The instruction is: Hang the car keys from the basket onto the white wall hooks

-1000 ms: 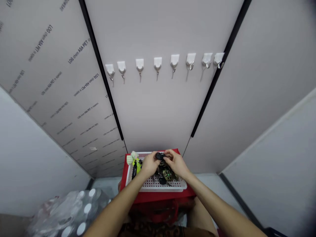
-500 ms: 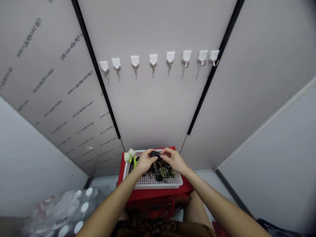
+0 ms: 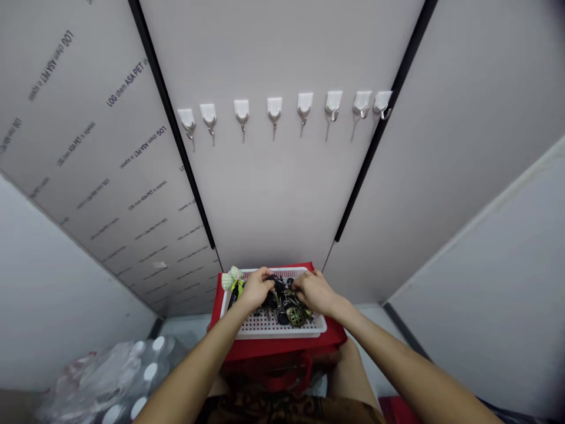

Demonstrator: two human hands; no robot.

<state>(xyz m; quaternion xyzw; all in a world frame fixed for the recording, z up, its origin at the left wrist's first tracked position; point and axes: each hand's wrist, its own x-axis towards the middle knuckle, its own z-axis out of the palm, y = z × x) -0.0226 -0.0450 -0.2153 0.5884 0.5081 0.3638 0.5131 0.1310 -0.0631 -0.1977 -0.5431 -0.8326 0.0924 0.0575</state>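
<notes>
A heap of keys and keychains [image 3: 278, 300], mostly black with metal parts, lies in a white perforated basket [image 3: 278, 334]. At the heap's left side, my left hand [image 3: 258, 290] is closed, thumb and fingers pinching black keys. My right hand [image 3: 315, 292] reaches into the right side with fingers curled down among the keys; its fingertips are partly hidden. A round gold-green wheel-like keychain [image 3: 295, 316] lies just below the right hand. In the basket's left end are a pale checked bow [image 3: 232, 277] and a black strap with yellow-green [image 3: 234, 296].
The basket rests on a red bag [image 3: 247, 349] in front of my knees. Several white adhesive hooks [image 3: 274, 109] line the wall panel ahead, between two black strips [image 3: 375, 147]. Plastic-wrapped bottles [image 3: 128, 377] stand on the floor at left.
My hands have moved apart and lower into the basket. The black piece held up between them is down at the heap, and the wheel-like keychain has shifted slightly.
</notes>
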